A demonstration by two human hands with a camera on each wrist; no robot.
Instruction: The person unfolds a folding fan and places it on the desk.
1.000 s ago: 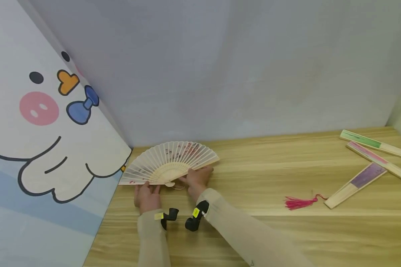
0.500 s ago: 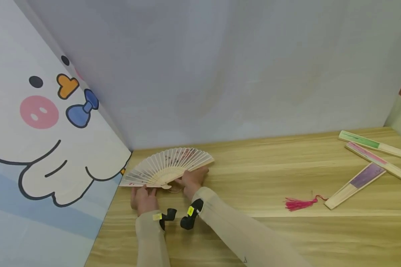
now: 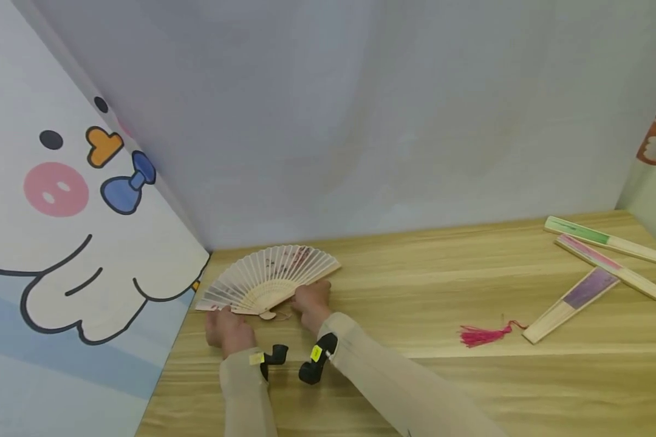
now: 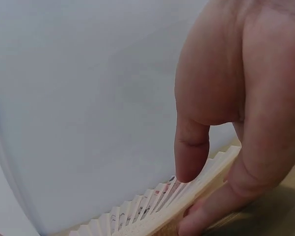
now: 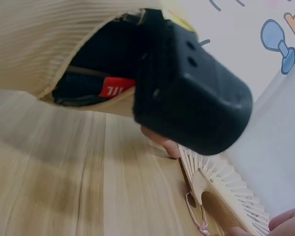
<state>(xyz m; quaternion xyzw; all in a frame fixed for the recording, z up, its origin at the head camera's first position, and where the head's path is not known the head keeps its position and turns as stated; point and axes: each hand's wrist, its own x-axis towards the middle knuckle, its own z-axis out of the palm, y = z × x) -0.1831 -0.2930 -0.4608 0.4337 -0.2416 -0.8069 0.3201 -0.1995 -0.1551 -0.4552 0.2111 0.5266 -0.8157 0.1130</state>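
Observation:
A spread folding fan with pale ribs and a white, flower-printed leaf stands at the far left of the table, close to the back wall. My left hand grips its left outer stick near the edge. The right hand pinches the right outer stick. In the left wrist view, the right hand has its thumb and a finger on either side of the fan. The right wrist view shows the left hand's fingers at the fan's edge, partly behind a black wrist camera. A cord loop hangs from the fan's pivot.
At the table's right lie three folded fans: a green one, a pink one and a purple one with a red tassel. A cartoon-printed panel borders the left, and a grey wall the back.
The spread fan has dropped a little and looks slightly narrower. Both hands have moved with it, and the left fingers curl in more. The head view has shifted slightly.

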